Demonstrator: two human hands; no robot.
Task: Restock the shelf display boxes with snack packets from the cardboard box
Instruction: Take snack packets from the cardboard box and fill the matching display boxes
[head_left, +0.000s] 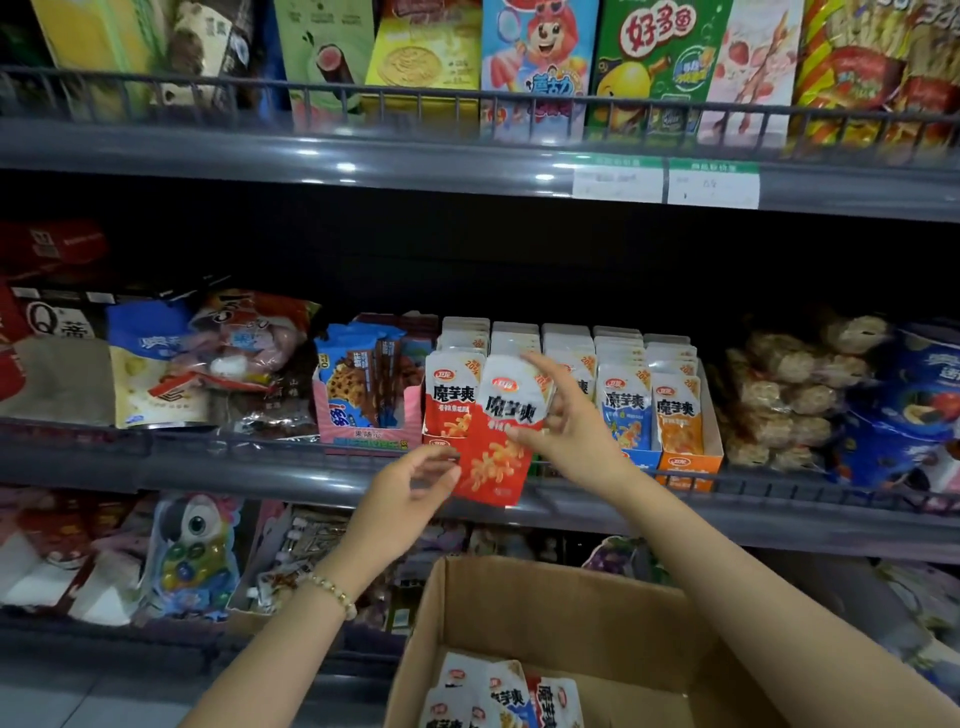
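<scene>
Before the red display box (439, 443) on the shelf (260, 470), the right hand (566, 415) pinched a red snack packet (496, 457) upright by its top, likely to slot it in, while the left hand (410, 488) hovered beside it, fingers loosely spread.

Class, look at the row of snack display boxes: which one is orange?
The orange display box at the row's right end, beside the blue display box; the red display box stands far left.

Two hands (410, 493) (571, 426), one held packet (496, 467), one box (571, 597)
</scene>
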